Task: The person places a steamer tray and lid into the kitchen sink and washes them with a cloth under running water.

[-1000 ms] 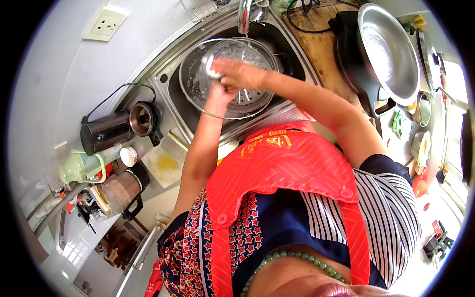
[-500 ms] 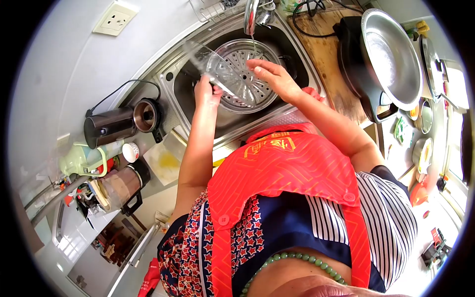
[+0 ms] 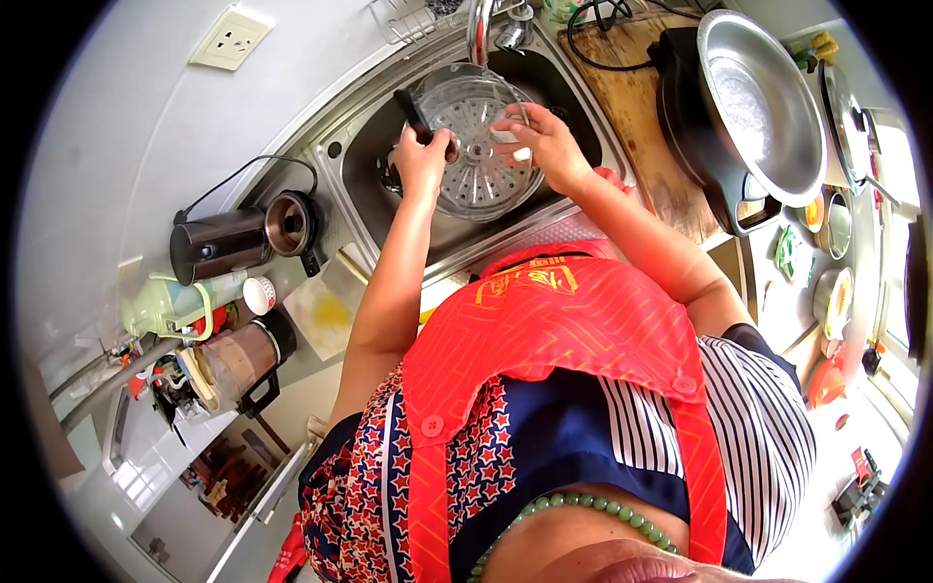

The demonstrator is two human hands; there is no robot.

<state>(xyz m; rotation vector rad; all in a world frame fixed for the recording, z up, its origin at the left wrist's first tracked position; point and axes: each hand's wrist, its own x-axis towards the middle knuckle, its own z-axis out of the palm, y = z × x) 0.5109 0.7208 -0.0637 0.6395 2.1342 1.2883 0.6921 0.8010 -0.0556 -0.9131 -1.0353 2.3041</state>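
Black handle [image 3: 412, 113]: left hand [image 3: 422, 163] grasps it | right hand [image 3: 550, 148] parts fingers at clear lid [image 3: 478, 95], grip unclear | perforated rack [image 3: 473, 177] lies in sink [image 3: 362, 160]

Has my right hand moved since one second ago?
Yes: judged against the wooden board, your right hand has shifted rightward in the view, closer to it.

There's a gap between the left hand [image 3: 421, 163] and the right hand [image 3: 550, 154], but the clear lid [image 3: 449, 92] fills it, screening the perforated plate [image 3: 478, 180]. The black handle [image 3: 412, 114] juts up at left; the faucet [image 3: 479, 34] bars the far side. The sink's [image 3: 362, 160] left side offers room; rightward, past the wooden board [image 3: 627, 97], looms the metal basin [image 3: 761, 102].
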